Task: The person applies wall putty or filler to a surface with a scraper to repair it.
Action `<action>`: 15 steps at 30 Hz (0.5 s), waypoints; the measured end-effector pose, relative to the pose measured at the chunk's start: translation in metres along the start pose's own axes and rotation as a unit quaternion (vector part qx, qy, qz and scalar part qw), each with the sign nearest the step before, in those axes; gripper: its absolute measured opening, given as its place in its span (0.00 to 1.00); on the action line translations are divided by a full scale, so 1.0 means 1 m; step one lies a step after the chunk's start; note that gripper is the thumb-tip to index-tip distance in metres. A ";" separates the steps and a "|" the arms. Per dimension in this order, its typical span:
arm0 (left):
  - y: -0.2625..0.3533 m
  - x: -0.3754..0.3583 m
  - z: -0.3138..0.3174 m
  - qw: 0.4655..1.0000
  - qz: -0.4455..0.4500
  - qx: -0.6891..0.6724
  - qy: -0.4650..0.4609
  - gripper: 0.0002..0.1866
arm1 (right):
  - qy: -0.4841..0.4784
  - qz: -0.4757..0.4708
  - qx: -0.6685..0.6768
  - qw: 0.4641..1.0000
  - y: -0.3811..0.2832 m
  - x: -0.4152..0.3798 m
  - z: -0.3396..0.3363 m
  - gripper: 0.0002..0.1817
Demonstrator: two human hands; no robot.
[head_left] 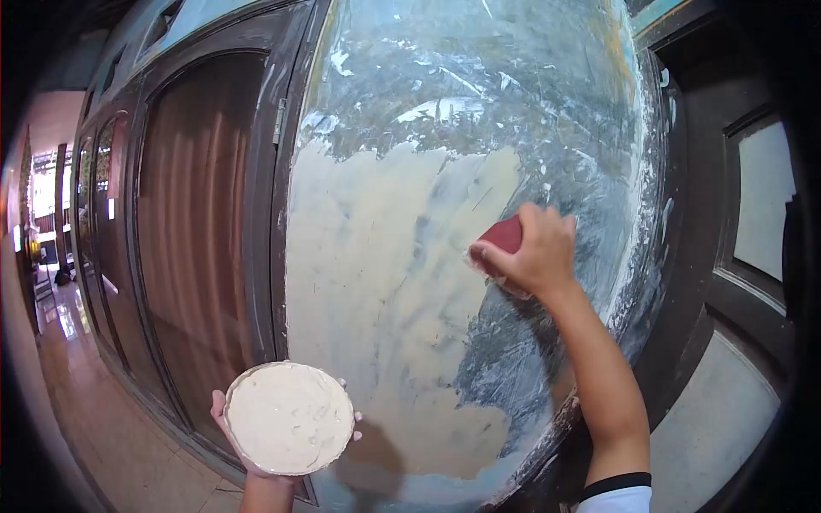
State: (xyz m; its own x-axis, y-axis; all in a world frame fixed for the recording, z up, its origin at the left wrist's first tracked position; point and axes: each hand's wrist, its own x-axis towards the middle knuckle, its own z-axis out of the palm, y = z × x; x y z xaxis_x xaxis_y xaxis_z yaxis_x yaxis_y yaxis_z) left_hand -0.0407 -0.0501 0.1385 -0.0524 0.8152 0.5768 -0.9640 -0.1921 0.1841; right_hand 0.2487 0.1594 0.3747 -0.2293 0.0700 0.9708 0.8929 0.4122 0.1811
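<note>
My right hand (543,248) is closed round a dark red spreader (503,238), whose lower edge lies at the wall near the right border of the cream coating. Smooth cream paste (376,256) covers the wall's middle and left part, with a ragged top edge. Bare grey-blue wall (581,197) shows above and to the right of it. Low on the left, my left hand (229,427) holds up a round container (291,417) full of cream paste from beneath. Its fingertips show at both sides of the rim.
A dark-framed glass door (201,205) with a reddish-brown curtain stands left of the wall. On the right is a dark door (718,282) with pale panels. A tiled floor (128,427) runs along the left side.
</note>
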 end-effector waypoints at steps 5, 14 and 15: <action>-0.005 0.003 0.004 0.999 -0.023 -0.018 0.022 0.61 | 0.039 0.211 0.040 0.976 0.031 0.033 -0.016 0.40; -0.002 0.005 -0.001 0.997 -0.044 0.068 -0.009 0.59 | 0.012 0.247 0.040 0.968 0.037 0.031 -0.027 0.42; -0.004 0.006 0.002 0.998 -0.050 0.045 -0.003 0.58 | 0.010 0.248 0.039 0.968 0.041 0.033 -0.031 0.42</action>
State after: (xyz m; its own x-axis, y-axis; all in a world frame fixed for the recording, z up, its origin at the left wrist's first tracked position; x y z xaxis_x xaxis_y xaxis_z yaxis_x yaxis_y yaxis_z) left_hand -0.0372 -0.0455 0.1427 0.0451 0.8293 0.5570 -0.9370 -0.1582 0.3115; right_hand 0.2898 0.1509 0.4190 0.2283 0.2586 0.9386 0.8595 0.3993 -0.3191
